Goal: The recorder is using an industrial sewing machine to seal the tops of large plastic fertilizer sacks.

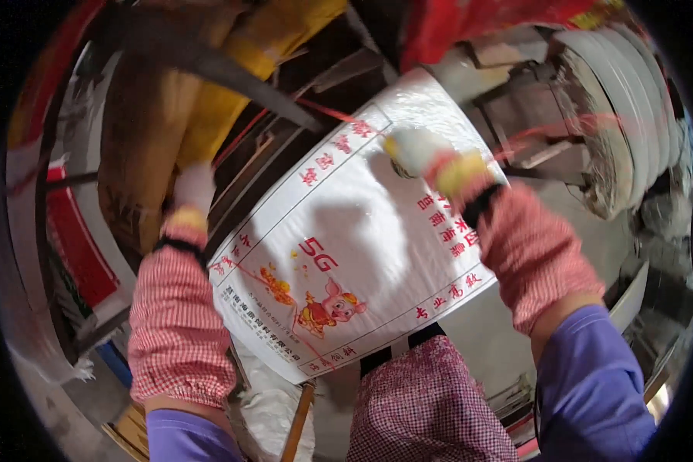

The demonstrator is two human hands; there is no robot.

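A large white woven sack (346, 239) with red printing and a cartoon picture lies tilted in front of me, resting against my checked apron. My left hand (192, 189), in a white glove with a yellow cuff and a red-checked sleeve cover, is at the sack's left edge; its grip is blurred. My right hand (420, 150), gloved the same way, presses on the sack's upper right part, fingers curled on the fabric.
Brown and yellow sacks (169, 100) are stacked at the upper left. A dark metal bar (231, 73) crosses above them. A machine with a grey curved housing (616, 115) stands at the upper right. Red cloth (470, 23) hangs at the top.
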